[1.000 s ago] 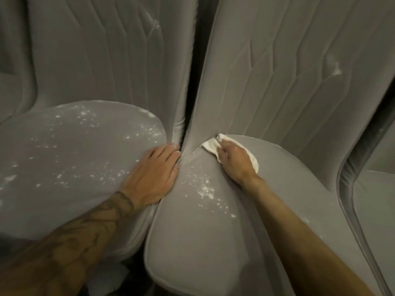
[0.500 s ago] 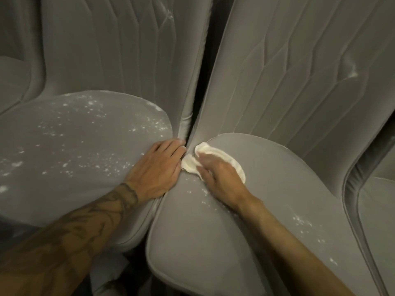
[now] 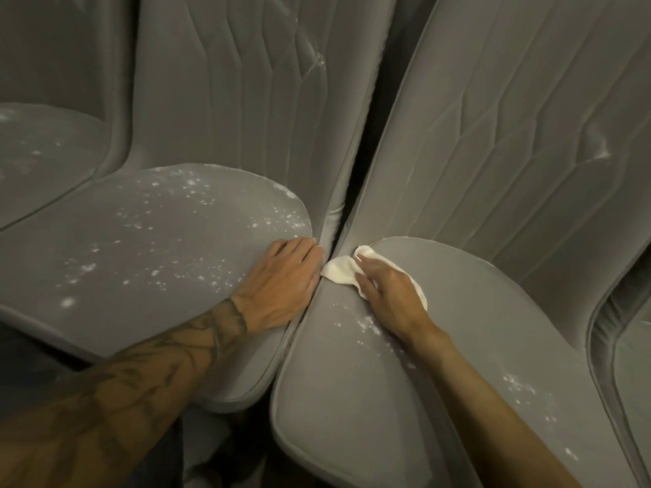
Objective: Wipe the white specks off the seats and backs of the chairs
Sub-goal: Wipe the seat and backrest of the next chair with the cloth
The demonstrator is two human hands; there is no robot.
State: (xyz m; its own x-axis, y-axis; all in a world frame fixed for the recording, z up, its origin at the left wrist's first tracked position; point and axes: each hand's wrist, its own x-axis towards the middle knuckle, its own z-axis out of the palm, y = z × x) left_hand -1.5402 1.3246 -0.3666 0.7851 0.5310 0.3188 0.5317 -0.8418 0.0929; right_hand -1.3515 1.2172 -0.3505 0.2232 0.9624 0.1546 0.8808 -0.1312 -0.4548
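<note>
Two grey velvet chairs stand side by side, their rounded seats nearly touching at the front and a dark gap running up between their backs. The left grey seat cushion (image 3: pixel 116 311) is strewn with white specks (image 3: pixel 197 191), thickest along its back and right edge, with larger blots nearer the front left. Its channel-stitched back (image 3: pixel 229 100) carries a thin white streak (image 3: pixel 317 63) high up.

The right grey seat cushion (image 3: pixel 352 399) looks cleaner at the rear, but a cluster of white flecks (image 3: pixel 366 324) lies just beside the wrist, and a second scatter (image 3: pixel 518 385) runs towards the front right. Its quilted back (image 3: pixel 493 135) shows one pale smear (image 3: pixel 600 155) on the right.

The left hand (image 3: pixel 281 276), on a tattooed forearm, rests palm down on the right edge of the left seat, its fingers straight and pressed together, pointing into the gap. The right hand (image 3: pixel 391 297) lies flat on a crumpled white cloth (image 3: pixel 340 271), its fingers extended over it and pressing it on the rear left corner of the right seat, where seat meets back. The cloth pokes out beyond the fingertips and along the outer side of the palm, just touching the left hand.

A third speckled seat (image 3: pixel 42 153) shows at far left.
</note>
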